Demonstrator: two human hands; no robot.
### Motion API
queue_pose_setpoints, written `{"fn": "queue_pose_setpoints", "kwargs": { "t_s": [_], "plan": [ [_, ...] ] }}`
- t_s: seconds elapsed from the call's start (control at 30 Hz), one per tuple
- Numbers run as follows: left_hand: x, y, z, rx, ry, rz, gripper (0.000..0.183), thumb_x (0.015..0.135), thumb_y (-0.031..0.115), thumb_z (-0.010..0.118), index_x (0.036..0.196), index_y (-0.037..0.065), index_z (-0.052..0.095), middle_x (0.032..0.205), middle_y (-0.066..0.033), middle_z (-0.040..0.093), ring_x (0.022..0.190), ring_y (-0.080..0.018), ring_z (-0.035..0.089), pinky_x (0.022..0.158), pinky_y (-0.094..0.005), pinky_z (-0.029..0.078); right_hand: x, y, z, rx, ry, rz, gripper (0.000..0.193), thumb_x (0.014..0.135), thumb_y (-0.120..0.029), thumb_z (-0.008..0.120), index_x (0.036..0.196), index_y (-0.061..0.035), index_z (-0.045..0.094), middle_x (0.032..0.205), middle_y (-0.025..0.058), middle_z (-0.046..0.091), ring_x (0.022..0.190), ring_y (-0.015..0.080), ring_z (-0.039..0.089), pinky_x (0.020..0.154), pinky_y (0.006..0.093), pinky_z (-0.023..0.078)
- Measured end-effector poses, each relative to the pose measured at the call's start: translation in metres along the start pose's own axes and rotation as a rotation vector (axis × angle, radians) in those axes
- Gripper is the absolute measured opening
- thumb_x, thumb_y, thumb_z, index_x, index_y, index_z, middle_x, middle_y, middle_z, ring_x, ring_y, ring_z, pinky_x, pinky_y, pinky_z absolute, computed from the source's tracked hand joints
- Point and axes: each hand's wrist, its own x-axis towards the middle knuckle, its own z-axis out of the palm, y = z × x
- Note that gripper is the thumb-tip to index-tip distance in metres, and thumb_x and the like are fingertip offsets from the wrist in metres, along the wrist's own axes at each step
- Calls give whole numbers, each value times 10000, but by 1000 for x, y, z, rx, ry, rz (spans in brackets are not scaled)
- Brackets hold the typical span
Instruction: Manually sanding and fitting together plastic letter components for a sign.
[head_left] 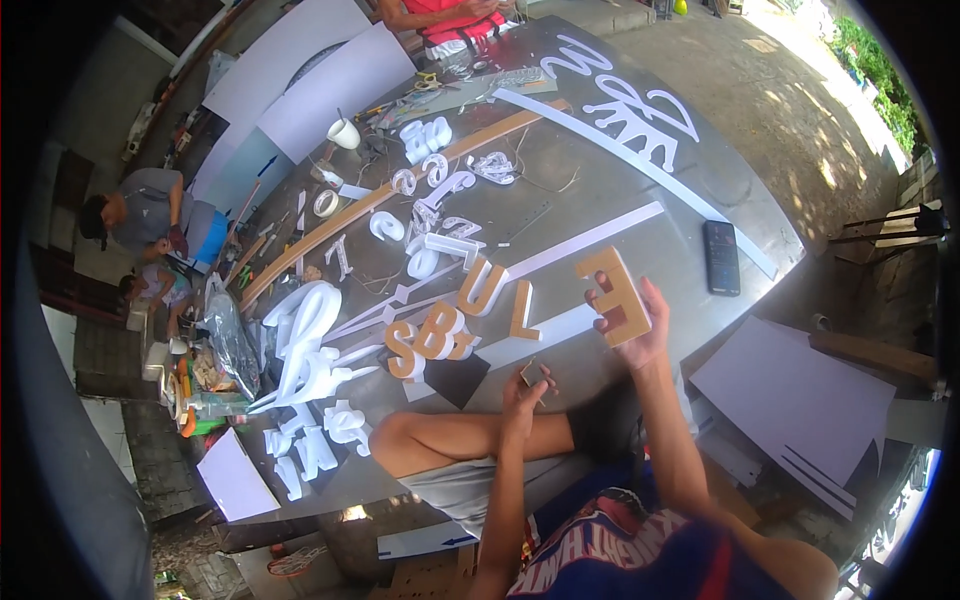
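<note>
My right hand (640,338) holds up a block letter (624,304) with a tan face and white sides, fingers and thumb around its edges. Lower and to the left, my left hand (524,396) pinches a small, folded tan-and-dark piece (529,373); its material is too small to tell. Several more tan-faced block letters stand or lie on the grey table just beyond, among them one letter (524,312) nearest my hands and another (404,352) further left. A dark square sheet (458,378) lies by my knee.
Long white strips (590,240) cross the table (590,185). A phone (721,258) lies at right. White letters (312,330), a tape roll (326,204) and a white cup (343,134) sit left. One person (150,215) is at left, another (455,22) at the far edge.
</note>
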Motion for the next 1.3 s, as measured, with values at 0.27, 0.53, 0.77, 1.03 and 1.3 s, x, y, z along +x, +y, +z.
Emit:
{"fn": "queue_pose_setpoints", "kwargs": {
  "t_s": [0.27,0.53,0.77,1.03,1.3],
  "plan": [
    [-5,11,-2,93,129,94,380,881,42,593,1246,46,487,1035,-99,607,805,-173,611,678,-322,535,-9,24,45,-641,81,35,571,917,-413,489,1340,-44,390,1077,163,599,919,219,611,574,255,478],
    [1,15,19,86,242,121,383,905,65,582,1272,-4,498,1033,-112,628,849,-150,599,704,-280,504,-20,17,49,-484,-84,24,618,880,-466,413,1320,-36,352,1130,240,545,993,297,598,704,418,559],
    [-18,65,33,-27,250,218,514,845,241,456,1300,2,448,1022,-178,586,794,-246,597,664,-336,484,-18,24,50,-147,-114,14,620,878,-259,552,1401,-40,300,1280,200,459,1121,284,541,880,370,523],
    [-42,14,37,-33,252,-18,349,844,143,499,1173,30,463,1010,-114,565,832,-219,565,680,-331,463,-25,22,22,-54,-144,-39,673,891,-459,559,1451,-236,260,1298,165,430,1131,342,482,874,588,480],
    [-48,35,40,98,303,-21,423,757,-43,555,1161,43,464,1053,-110,566,935,-220,569,815,-344,467,-13,39,12,72,-244,90,645,872,-324,653,1401,-166,321,1173,101,540,1055,264,578,879,435,519]
  ]
}}
